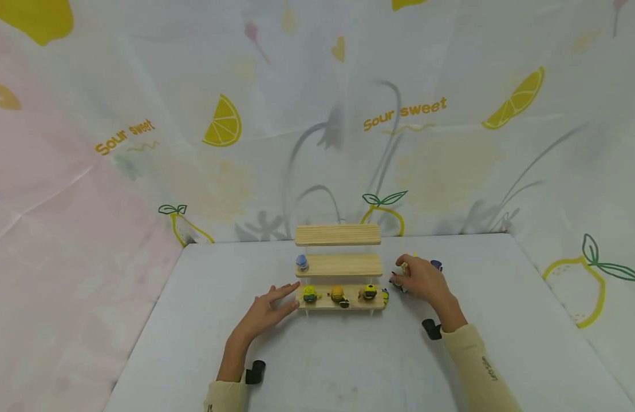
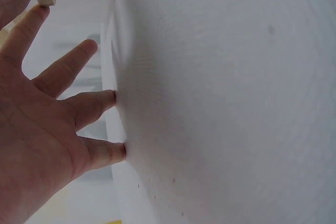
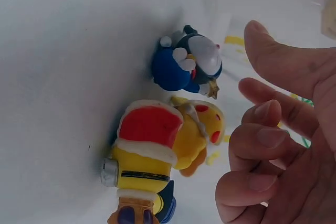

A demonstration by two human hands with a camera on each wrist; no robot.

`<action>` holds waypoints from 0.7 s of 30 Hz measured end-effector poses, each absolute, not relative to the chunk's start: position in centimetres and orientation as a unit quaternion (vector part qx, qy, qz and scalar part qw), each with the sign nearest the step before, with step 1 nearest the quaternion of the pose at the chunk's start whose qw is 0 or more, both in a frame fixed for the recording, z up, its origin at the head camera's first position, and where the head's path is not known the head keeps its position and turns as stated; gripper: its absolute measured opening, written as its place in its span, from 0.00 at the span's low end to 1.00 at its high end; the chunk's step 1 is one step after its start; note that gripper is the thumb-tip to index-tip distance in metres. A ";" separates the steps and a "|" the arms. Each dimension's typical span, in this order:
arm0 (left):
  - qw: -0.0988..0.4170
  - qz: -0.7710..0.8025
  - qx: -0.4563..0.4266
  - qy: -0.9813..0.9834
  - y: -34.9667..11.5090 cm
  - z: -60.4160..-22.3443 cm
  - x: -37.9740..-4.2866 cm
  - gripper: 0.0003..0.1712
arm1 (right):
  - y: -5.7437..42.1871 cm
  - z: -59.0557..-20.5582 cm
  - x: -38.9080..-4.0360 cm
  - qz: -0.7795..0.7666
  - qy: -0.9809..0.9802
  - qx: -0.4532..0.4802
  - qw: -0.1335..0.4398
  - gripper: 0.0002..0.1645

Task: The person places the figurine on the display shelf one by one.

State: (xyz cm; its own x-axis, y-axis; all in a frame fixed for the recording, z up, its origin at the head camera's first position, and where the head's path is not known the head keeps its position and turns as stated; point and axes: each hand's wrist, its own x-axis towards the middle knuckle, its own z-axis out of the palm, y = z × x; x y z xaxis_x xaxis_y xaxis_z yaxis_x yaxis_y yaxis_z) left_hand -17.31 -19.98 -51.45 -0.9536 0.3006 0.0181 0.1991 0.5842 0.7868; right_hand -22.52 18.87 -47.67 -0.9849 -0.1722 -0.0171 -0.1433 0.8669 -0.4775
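Note:
My left hand [image 1: 263,316] is at the left end of the small three-tier wooden shelf [image 1: 348,265], fingers spread. In the left wrist view its index fingertip [image 2: 44,10] meets the shelf's wooden end, and two other fingertips rest on the white tabletop. On the right, my right hand [image 1: 424,278] hovers over several small toy figures with loosely bent fingers and nothing between them. Closest in the right wrist view are a penguin-like figure in blue [image 3: 170,69], a yellow figure with red spots [image 3: 197,135] and a yellow one with a red-and-white top [image 3: 149,127].
Three yellow figures, one at the left [image 1: 309,294], stand along the bottom tier. A blue figure [image 1: 302,262] occupies the middle tier's left end. Another blue-and-yellow figure [image 1: 385,296] is at the shelf's right end. Behind the table hangs a lemon-printed cloth [image 1: 317,114].

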 end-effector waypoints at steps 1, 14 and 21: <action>0.059 0.434 0.140 0.888 -20.0 -51.4 -17.3 0.29 | 18.9 -47.7 -22.6 -0.237 0.968 -0.080 0.033 0.23; 0.067 0.437 0.137 0.887 -20.1 -51.7 -17.5 0.30 | 18.4 -47.7 -23.1 -0.155 0.983 -0.068 0.065 0.23; 0.066 0.439 0.137 0.886 -20.1 -51.8 -17.5 0.31 | 17.9 -47.1 -23.0 -0.132 0.984 -0.071 0.099 0.21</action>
State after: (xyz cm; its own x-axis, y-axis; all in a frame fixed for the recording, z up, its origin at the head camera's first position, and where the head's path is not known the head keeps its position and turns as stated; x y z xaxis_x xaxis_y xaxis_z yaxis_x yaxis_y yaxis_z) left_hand -17.50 -20.15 -51.78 -0.9538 0.3004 0.0023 0.1840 0.5780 0.7950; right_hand -22.99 17.93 -47.05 -0.9705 -0.1660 -0.1750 -0.1138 0.9549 -0.2743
